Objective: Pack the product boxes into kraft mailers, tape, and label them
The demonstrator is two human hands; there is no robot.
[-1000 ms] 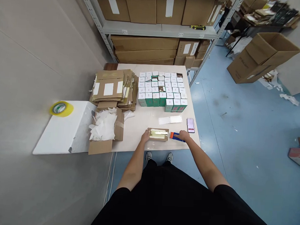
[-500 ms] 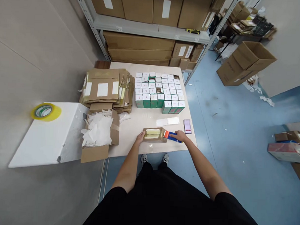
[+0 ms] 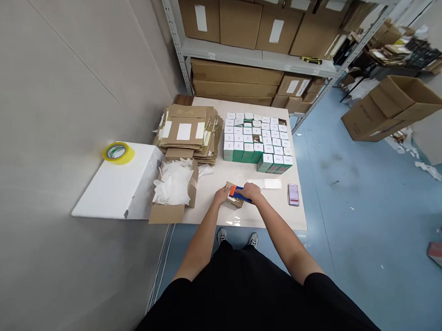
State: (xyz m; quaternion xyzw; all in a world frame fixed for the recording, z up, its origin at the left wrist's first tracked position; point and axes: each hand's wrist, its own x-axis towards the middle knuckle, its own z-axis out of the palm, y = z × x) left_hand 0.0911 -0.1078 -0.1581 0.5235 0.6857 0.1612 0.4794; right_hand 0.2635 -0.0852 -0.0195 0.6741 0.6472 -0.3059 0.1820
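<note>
A small brown cardboard parcel [image 3: 234, 201] lies near the front edge of the pale table [image 3: 270, 214]. My left hand [image 3: 221, 195] grips its left end, fingers curled on it. My right hand [image 3: 251, 191] is closed on a blue tool with an orange tip [image 3: 237, 192] and holds it across the top of the parcel. Most of the parcel is hidden under my two hands.
Behind stand several green-and-white small boxes [image 3: 257, 140], a stack of flat brown mailers [image 3: 188, 132], an open carton of white packing [image 3: 173, 188], a white label strip [image 3: 266, 183] and a phone [image 3: 293, 194]. Yellow tape roll [image 3: 118, 152] sits on a white board. Shelves of cartons behind.
My right hand has moved left with the blue tool, from beside the parcel's right end onto its top. The camera has swung, shifting the whole scene.
</note>
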